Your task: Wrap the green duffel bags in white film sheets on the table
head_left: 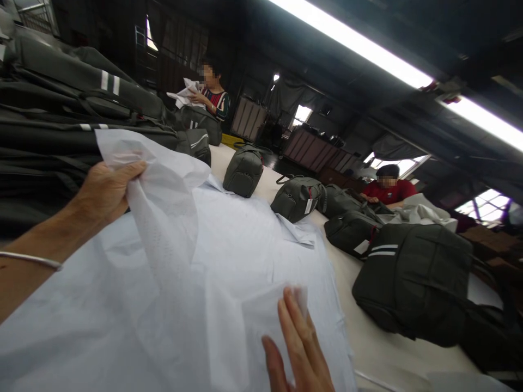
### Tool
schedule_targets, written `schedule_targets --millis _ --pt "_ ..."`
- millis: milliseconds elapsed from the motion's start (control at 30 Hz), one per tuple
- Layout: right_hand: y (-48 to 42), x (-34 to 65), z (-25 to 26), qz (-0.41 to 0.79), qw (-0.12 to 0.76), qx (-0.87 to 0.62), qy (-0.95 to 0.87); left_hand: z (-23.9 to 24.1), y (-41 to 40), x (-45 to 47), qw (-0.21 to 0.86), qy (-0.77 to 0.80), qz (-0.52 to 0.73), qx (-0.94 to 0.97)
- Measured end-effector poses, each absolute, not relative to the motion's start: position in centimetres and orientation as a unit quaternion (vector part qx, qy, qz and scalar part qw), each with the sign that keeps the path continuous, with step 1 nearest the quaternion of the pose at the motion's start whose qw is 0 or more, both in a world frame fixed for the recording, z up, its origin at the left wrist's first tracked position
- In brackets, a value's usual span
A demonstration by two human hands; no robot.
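A thin, translucent white sheet [163,218] hangs creased from my left hand [108,188], whose thumb and fingers pinch its upper edge. Across the middle it drapes down over a larger pale sheet [261,245] that covers the table. My right hand [300,343] is low in the view, fingers extended and thumb apart, by the thin sheet's right corner; whether the fingertips touch it I cannot tell. To the left of my left hand lies a stack of dark grey bags [53,109] with white stripes.
Dark backpacks stand along the table's far and right side, among them a small one [244,171], a tagged one [298,198] and a large one [417,283]. A person [214,98] handles white sheeting at the back left; another in red [390,188] is at the right.
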State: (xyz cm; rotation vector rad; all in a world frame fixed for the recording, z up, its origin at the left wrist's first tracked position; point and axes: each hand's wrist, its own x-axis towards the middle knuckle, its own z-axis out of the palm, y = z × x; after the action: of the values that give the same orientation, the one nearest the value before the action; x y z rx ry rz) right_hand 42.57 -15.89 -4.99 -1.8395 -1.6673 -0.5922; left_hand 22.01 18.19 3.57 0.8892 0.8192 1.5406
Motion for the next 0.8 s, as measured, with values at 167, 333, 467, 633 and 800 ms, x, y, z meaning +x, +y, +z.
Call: schedule_targets --millis 167,333,467,633,800 --pt "-13.8 49.0 -11.2 -0.289 0.2 -0.69 -0.633 3.0 18.3 22.2 0.549 0.364 0.643 0.391" --pt "-16.2 50.8 -18.9 -0.277 0.132 -0.725 -0.616 2.3 18.6 22.2 0.544 0.347 0.644 0.412" --pt "-19.4 50.8 -22.3 -0.241 0.088 -0.82 -0.512 1.6 18.6 22.0 0.554 0.37 0.622 0.413" --pt "-18.1 49.6 -18.1 -0.239 0.097 -0.836 -0.484 1.6 18.2 23.0 0.543 0.35 0.621 0.444" --pt "-10.7 49.4 -16.4 -0.068 0.102 -0.737 -0.665 1.5 18.0 26.1 0.543 0.314 0.596 0.502"
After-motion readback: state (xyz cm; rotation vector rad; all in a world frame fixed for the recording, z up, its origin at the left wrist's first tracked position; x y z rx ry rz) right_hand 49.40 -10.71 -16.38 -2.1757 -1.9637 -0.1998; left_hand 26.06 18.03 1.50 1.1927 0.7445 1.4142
